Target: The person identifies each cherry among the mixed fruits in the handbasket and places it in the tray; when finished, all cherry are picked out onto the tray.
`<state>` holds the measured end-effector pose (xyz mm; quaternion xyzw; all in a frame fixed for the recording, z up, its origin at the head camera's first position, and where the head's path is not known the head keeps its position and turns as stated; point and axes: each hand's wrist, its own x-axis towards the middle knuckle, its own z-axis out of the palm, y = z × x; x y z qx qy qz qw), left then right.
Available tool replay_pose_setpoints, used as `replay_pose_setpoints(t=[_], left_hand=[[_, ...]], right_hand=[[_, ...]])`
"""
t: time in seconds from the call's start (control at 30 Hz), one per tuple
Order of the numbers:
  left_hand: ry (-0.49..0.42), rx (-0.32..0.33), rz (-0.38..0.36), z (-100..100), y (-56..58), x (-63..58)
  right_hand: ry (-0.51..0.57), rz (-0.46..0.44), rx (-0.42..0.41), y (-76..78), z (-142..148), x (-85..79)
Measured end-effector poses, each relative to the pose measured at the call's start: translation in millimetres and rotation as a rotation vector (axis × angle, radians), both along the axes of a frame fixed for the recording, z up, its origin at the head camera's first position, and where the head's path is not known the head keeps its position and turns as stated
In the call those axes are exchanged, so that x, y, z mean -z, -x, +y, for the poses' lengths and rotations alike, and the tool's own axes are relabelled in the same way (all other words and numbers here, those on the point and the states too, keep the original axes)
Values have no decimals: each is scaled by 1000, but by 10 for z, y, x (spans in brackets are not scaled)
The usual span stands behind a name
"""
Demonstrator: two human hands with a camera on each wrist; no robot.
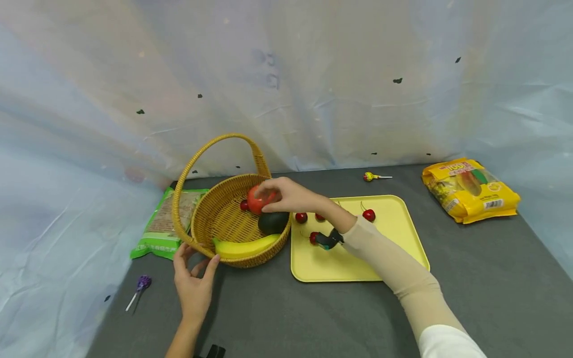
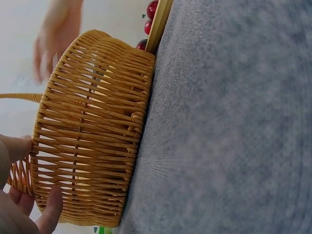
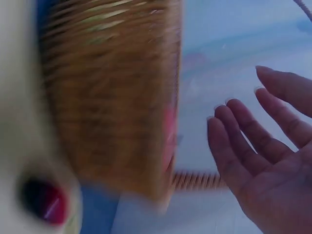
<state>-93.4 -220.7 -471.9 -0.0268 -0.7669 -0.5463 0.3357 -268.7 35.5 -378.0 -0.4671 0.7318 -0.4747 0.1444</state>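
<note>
A wicker basket (image 1: 233, 209) with a tall handle stands at the left middle of the table. My left hand (image 1: 194, 286) grips its near rim at the foot of the handle, with fingers (image 2: 50, 212) against the weave in the left wrist view. Inside lie a banana (image 1: 246, 247), a dark green avocado (image 1: 272, 223), a red round fruit (image 1: 258, 201) and a cherry (image 1: 243, 205). Over the basket's right side hovers my right hand (image 1: 288, 194), in front of part of the red fruit. In the right wrist view its fingers (image 3: 248, 134) are loosely bent around nothing.
Right of the basket is a yellow tray (image 1: 358, 271) with several cherries (image 1: 369, 215), partly under my right forearm. A green-edged bag (image 1: 152, 238), a purple lollipop (image 1: 143, 283), a yellow lollipop (image 1: 368, 176) and a yellow bag (image 1: 472, 191) lie around.
</note>
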Motion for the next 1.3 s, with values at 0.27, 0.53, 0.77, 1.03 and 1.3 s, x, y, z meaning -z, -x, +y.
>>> replay_pose_setpoints(t=[0.27, 0.53, 0.77, 1.03, 1.3], left_hand=[[3, 6, -11, -12, 2, 9], [-8, 11, -20, -4, 7, 37], [3, 7, -4, -30, 25, 65], [4, -14, -34, -25, 3, 42], [7, -21, -51, -9, 1, 36]], right_hand=[[-197, -102, -118, 211, -924, -93], [-392, -220, -35, 216, -1265, 134], [-379, -212, 29, 213, -1300, 207], [-409, -224, -19, 251, -1228, 217], [-395, -306, 81, 227, -1186, 180]])
